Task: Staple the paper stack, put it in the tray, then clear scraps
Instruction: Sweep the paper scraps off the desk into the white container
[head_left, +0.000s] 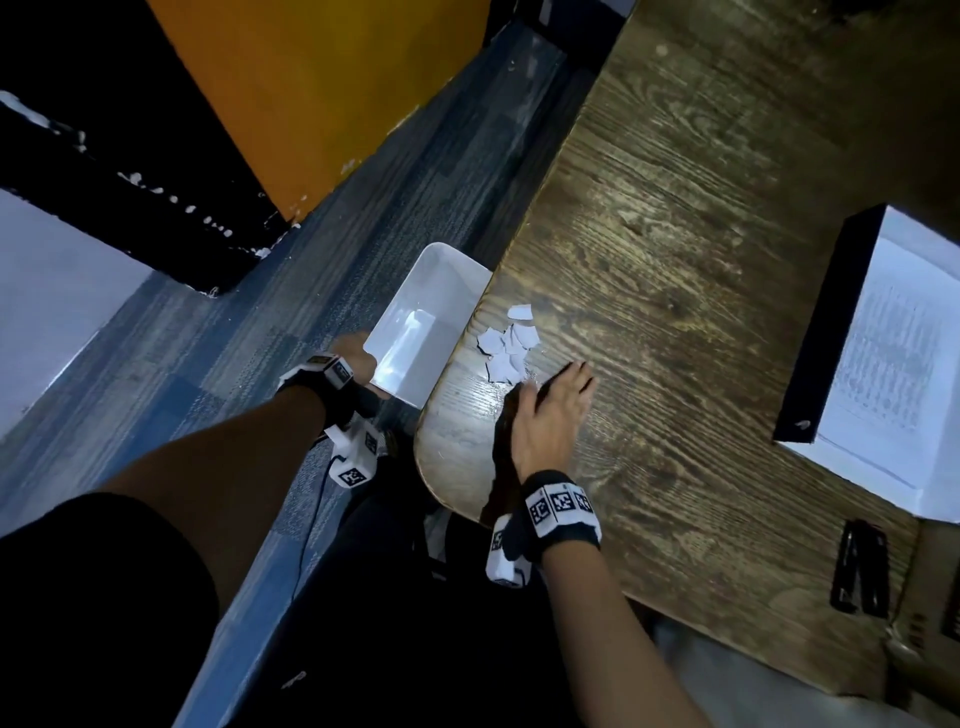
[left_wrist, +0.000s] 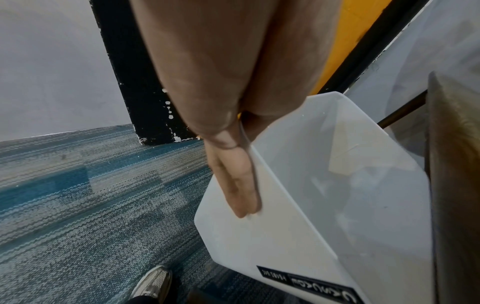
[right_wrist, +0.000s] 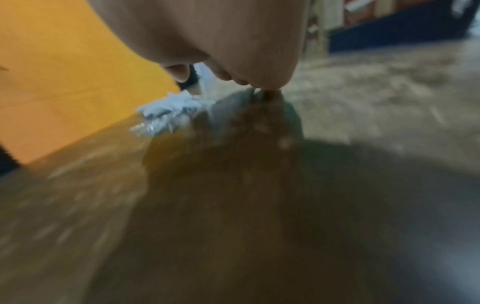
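Several torn white paper scraps (head_left: 509, 343) lie in a small heap near the left edge of the wooden table (head_left: 675, 234). My right hand (head_left: 550, 410) lies flat on the table just behind them, fingers straight and pointing at the heap; the blurred right wrist view shows the scraps (right_wrist: 168, 111) ahead of my fingertips (right_wrist: 270, 88). My left hand (head_left: 358, 358) grips the rim of a white plastic bin (head_left: 426, 322), held below the table edge beside the scraps. In the left wrist view my fingers (left_wrist: 239, 185) lie against the outer wall of the bin (left_wrist: 337, 185).
A black tray (head_left: 831, 332) holding the printed paper stack (head_left: 893, 364) sits at the right of the table. A black stapler (head_left: 857, 566) lies near the front edge. Blue carpet (head_left: 260, 338), an orange panel (head_left: 322, 88) and my shoe (left_wrist: 153, 283) are to the left.
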